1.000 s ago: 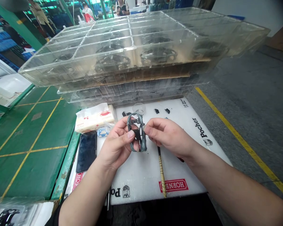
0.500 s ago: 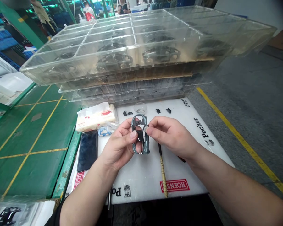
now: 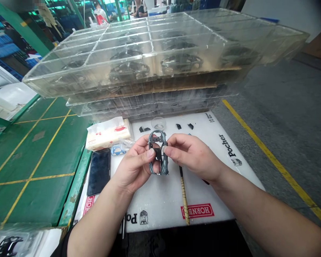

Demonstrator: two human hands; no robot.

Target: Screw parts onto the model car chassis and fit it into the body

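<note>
Between my two hands is a grey model car body shell (image 3: 164, 167), an open frame with a dark part inside it. My left hand (image 3: 136, 162) grips its left side, thumb over the inner dark part and fingers behind. My right hand (image 3: 189, 151) pinches the upper right edge with thumb and forefinger; whether a small part is also in that pinch is hidden. Below my right hand lies a brush-like tool with a yellow wrapped handle (image 3: 184, 200). Beyond the shell are a small clear round dish (image 3: 158, 123) and small black parts (image 3: 178, 126).
Stacked clear compartment trays (image 3: 155, 67) holding dark shells overhang the back of the white work mat (image 3: 160, 203). At left are a tissue pack (image 3: 109, 135), a phone (image 3: 98, 172) and a green table (image 3: 34, 153). A person (image 3: 140, 9) is in the background.
The hands and shell keep nearly the same pose. My right thumb and forefinger have shifted very slightly on the shell's edge, and the whole view has drifted a little.
</note>
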